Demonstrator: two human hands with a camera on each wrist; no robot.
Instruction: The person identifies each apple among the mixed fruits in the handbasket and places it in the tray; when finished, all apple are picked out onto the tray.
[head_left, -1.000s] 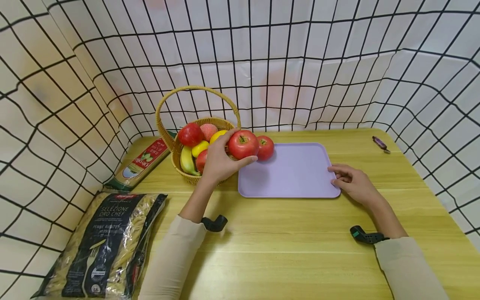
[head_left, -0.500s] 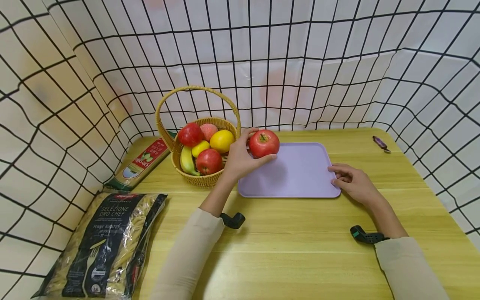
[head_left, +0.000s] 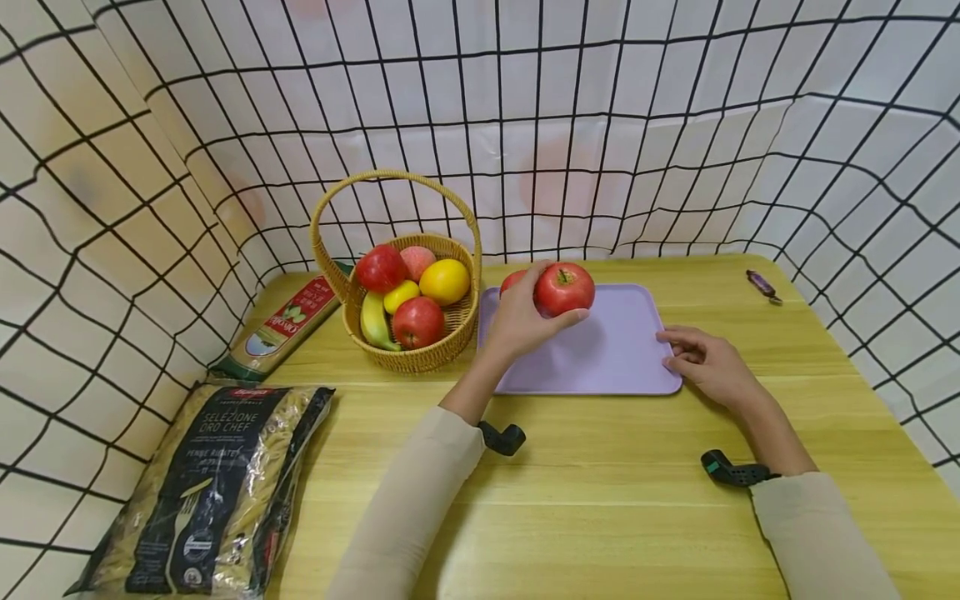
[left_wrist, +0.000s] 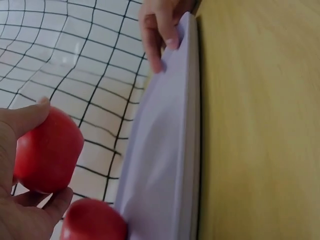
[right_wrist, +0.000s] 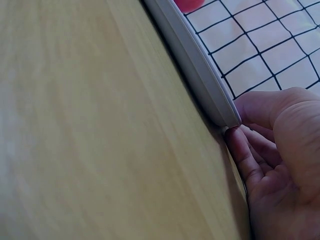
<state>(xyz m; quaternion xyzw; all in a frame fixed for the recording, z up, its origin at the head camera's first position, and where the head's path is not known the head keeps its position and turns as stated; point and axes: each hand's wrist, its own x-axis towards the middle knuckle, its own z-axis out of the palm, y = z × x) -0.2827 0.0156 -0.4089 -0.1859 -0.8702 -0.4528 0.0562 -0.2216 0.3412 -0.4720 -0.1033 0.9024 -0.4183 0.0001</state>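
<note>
A red apple (head_left: 566,289) is gripped by the left hand (head_left: 522,321) above the purple tray (head_left: 607,358); the left wrist view shows the thumb and fingers round the held apple (left_wrist: 50,150). Another red apple (head_left: 512,282) lies at the tray's back left, partly hidden behind the left hand. At the tray's right edge, the right hand (head_left: 708,367) pinches the rim; in the right wrist view the thumb and fingers of the right hand (right_wrist: 285,160) meet at the tray's corner (right_wrist: 220,110).
Left of the tray stands a wicker basket (head_left: 420,360) with a tall handle and several fruits. A red and green packet (head_left: 288,325) and a large pasta bag (head_left: 206,492) lie further left. A small purple-wrapped item (head_left: 763,287) lies at the back right.
The left hand has carried its apple rightward from beside the basket to over the tray, bringing the basket's lemon and lower apple into full view. The right hand has stayed at the tray edge.
</note>
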